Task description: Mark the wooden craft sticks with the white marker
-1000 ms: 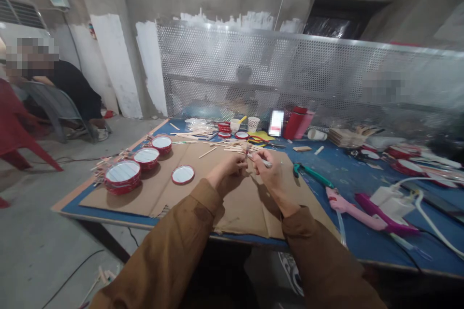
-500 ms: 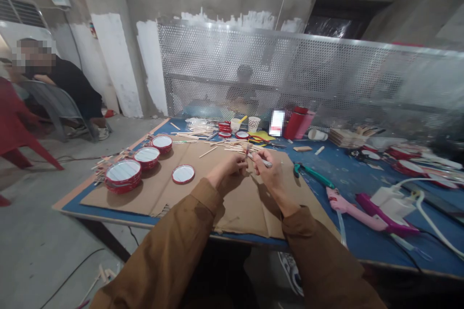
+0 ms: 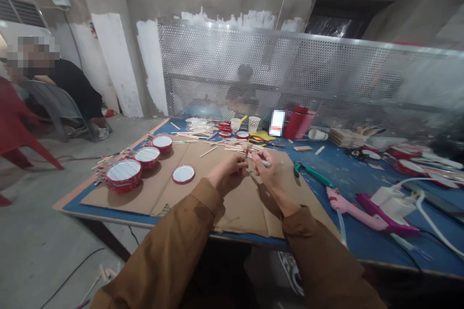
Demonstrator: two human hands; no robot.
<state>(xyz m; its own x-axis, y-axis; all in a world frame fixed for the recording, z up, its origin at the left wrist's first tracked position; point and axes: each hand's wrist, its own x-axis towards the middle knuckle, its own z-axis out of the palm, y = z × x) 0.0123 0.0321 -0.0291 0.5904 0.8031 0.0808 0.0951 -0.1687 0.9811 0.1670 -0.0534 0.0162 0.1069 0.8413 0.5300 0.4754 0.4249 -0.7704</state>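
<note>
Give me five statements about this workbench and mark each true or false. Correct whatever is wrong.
1. The left hand pinches a small piece. True.
2. The right hand is spread open with nothing in it. False: it holds a slim, pale thing.
3. A red-rimmed disc lies on the cardboard, left of the left hand. True.
4. The teal-handled tool lies to the left of both hands. False: it lies to their right.
5. Both sleeves are brown. True.
</note>
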